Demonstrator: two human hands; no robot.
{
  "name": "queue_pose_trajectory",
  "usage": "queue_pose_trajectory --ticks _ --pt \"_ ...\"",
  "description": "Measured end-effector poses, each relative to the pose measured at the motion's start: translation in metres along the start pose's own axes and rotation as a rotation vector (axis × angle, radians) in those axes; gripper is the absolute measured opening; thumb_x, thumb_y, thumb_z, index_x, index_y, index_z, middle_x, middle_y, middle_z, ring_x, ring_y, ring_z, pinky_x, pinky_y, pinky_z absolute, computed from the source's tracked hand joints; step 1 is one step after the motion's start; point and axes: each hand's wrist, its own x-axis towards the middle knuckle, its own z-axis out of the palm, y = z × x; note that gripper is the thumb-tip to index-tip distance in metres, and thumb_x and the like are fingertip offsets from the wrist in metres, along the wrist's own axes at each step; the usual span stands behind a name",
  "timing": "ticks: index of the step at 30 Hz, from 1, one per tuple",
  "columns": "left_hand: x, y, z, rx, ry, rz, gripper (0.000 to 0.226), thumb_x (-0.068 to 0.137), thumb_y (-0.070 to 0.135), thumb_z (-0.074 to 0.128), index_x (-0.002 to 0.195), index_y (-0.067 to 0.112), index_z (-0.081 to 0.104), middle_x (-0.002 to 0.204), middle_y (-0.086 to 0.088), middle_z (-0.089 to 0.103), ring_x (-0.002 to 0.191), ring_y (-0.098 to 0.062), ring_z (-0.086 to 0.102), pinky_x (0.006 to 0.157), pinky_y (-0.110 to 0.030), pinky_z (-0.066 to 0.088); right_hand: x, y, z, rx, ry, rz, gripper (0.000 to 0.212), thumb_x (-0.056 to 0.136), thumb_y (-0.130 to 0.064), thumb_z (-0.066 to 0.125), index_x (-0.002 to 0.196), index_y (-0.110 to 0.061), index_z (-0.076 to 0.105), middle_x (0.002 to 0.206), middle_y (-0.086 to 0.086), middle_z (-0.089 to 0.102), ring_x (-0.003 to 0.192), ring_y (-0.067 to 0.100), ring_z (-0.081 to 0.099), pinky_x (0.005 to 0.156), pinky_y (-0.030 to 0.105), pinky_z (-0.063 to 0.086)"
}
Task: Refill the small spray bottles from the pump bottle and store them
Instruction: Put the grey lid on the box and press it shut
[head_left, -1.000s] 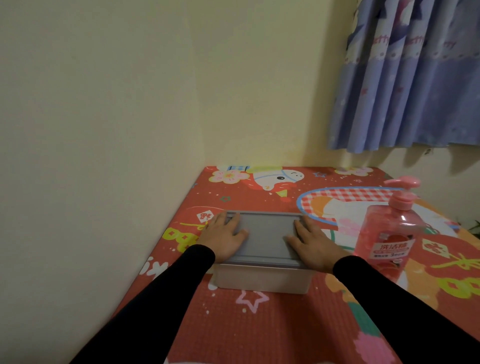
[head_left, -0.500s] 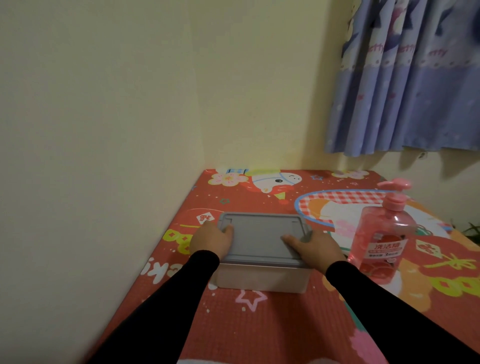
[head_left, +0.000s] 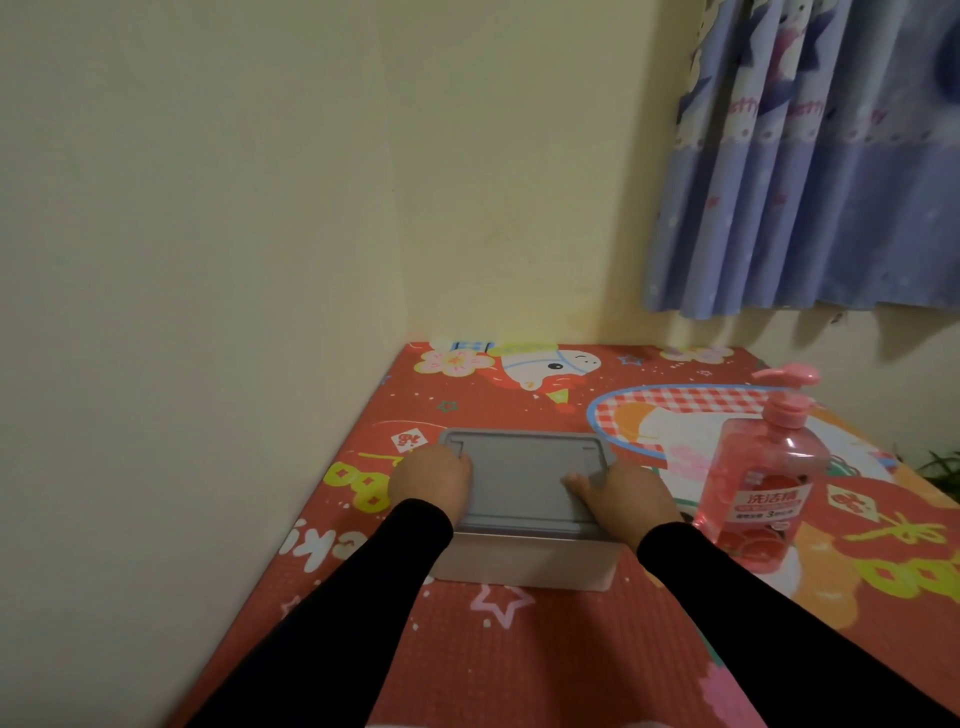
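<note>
Two hands sit on the grey lid (head_left: 524, 480) of a shallow storage box (head_left: 524, 564), one at each short end. Your left hand (head_left: 432, 480) covers the lid's left edge with the fingers bent down over the rim; the fingertips themselves are hidden, so how far they hook under cannot be told. Your right hand (head_left: 621, 493) lies at the lid's right edge, thumb laid flat on the top surface and pointing left, the other fingers curled over the side and out of sight. Both arms wear black sleeves (head_left: 727, 597).

The box's long axis runs left to right across your view, its near long wall facing you. The lid lies flat and level on the box.

The pink pump bottle (head_left: 763, 483) stands upright on the mat, just to the right of the box and near your right wrist, apart from the hand. Its long axis is vertical; the pump spout at the top points left. Its label faces you.

Everything rests on a red cartoon-print mat (head_left: 519, 649) set into a corner of cream wall (head_left: 208, 208). A blue curtain (head_left: 810, 182) hangs at upper right.
</note>
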Motion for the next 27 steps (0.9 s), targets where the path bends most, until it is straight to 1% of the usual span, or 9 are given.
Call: queue_pose_trajectory --ticks 7,11,15,17,19,21,23,24,27 --pt "-0.001 0.001 0.002 0.052 0.040 0.064 0.046 0.100 0.038 0.034 0.094 0.005 0.066 0.095 -0.011 0.068 0.088 -0.028 0.063 0.064 -0.031 0.039 0.000 0.000 0.000 -0.066 -0.014 -0.047 0.050 0.093 -0.056 0.046 0.088 -0.009 0.064 0.096 0.012 0.069 0.088 0.026 0.065 0.069 0.028 0.043" --pt "-0.002 -0.001 0.001 -0.008 0.032 0.028 0.044 0.100 0.037 0.036 0.092 0.005 0.065 0.086 -0.010 0.064 0.079 -0.027 0.060 0.061 -0.030 0.037 -0.002 0.000 -0.001 -0.028 0.022 -0.051 0.055 0.091 -0.057 0.049 0.091 -0.005 0.066 0.094 0.015 0.068 0.089 0.028 0.065 0.072 0.032 0.047" --pt "-0.003 -0.009 -0.002 -0.152 -0.010 -0.005 0.035 0.098 0.032 0.039 0.088 0.005 0.058 0.074 -0.005 0.055 0.074 -0.029 0.056 0.061 -0.031 0.037 -0.007 0.006 -0.002 0.013 0.102 -0.052 0.053 0.089 -0.059 0.049 0.072 -0.010 0.059 0.068 0.006 0.060 0.067 0.023 0.058 0.059 0.028 0.038" --pt "-0.003 -0.014 -0.005 -0.263 -0.058 -0.027 0.032 0.097 0.032 0.041 0.081 0.007 0.052 0.067 -0.003 0.049 0.065 -0.026 0.049 0.059 -0.030 0.034 -0.010 0.009 -0.003 0.082 0.122 -0.035 0.051 0.091 -0.058 0.047 0.068 -0.012 0.055 0.063 0.002 0.056 0.066 0.022 0.056 0.059 0.030 0.036" --pt "-0.003 -0.021 -0.008 -0.402 -0.124 -0.054 0.034 0.096 0.038 0.043 0.076 0.011 0.052 0.071 -0.006 0.054 0.067 -0.026 0.048 0.059 -0.032 0.033 -0.012 0.012 -0.002 0.152 0.119 -0.024 0.052 0.091 -0.059 0.045 0.079 -0.010 0.057 0.070 0.003 0.059 0.072 0.023 0.057 0.062 0.031 0.036" --pt "-0.007 -0.029 -0.010 -0.625 -0.197 -0.043 0.036 0.095 0.043 0.046 0.076 0.015 0.056 0.076 -0.005 0.060 0.072 -0.026 0.055 0.059 -0.033 0.038 -0.017 0.016 -0.001 0.201 0.089 -0.020 0.053 0.088 -0.064 0.044 0.092 -0.012 0.056 0.082 0.002 0.059 0.078 0.022 0.056 0.064 0.032 0.037" --pt "-0.014 -0.037 -0.011 -0.963 -0.326 -0.048 0.032 0.093 0.048 0.053 0.099 0.018 0.065 0.093 0.001 0.069 0.085 -0.020 0.066 0.069 -0.031 0.050 -0.023 0.022 0.001 0.312 0.012 -0.030 0.053 0.084 -0.070 0.046 0.096 -0.018 0.052 0.086 -0.004 0.057 0.081 0.017 0.056 0.061 0.029 0.039" --pt "-0.019 -0.041 -0.012 -1.081 -0.404 -0.051 0.034 0.090 0.050 0.057 0.111 0.024 0.063 0.102 0.004 0.070 0.091 -0.017 0.068 0.073 -0.029 0.052 -0.028 0.026 0.001 0.410 -0.044 -0.039 0.052 0.080 -0.072 0.050 0.100 -0.023 0.049 0.090 -0.009 0.057 0.082 0.013 0.057 0.061 0.025 0.041" --pt "-0.035 -0.052 -0.009 -1.183 -0.558 -0.034 0.049 0.069 0.062 0.072 0.111 0.043 0.056 0.105 0.012 0.071 0.095 -0.014 0.069 0.070 -0.028 0.054 -0.044 0.033 0.002 0.628 -0.163 -0.089 0.061 0.068 -0.074 0.064 0.112 -0.036 0.045 0.104 -0.019 0.060 0.091 0.001 0.063 0.071 0.020 0.051"
